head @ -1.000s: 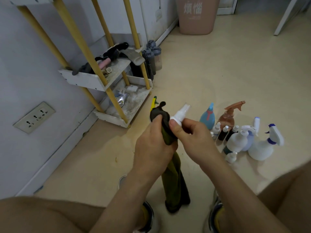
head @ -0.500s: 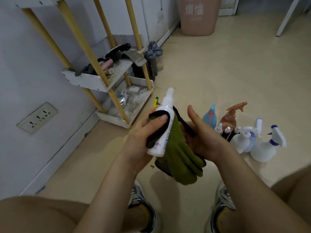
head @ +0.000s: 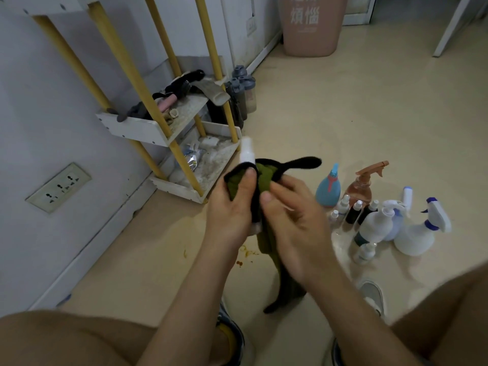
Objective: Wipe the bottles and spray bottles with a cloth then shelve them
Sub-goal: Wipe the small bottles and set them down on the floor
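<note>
Hands (head: 232, 207) enclose spray bottle (head: 247, 154) inside cloth (head: 265, 177).

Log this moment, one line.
step: wiping | left hand: grips spray bottle through cloth | right hand: holds cloth | shelved: no

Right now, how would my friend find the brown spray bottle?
Find the huddle of bottles on the floor, right of the yellow-legged rack. The brown spray bottle stands at its far edge, beside the blue bottle. Only it is amber-brown, with an orange trigger.

Beige floor (head: 343, 114) w/ spray bottles (head: 375, 223) grouped at right, shelf rack (head: 137, 130) by wall, pink bin (head: 311, 30) behind.
</note>
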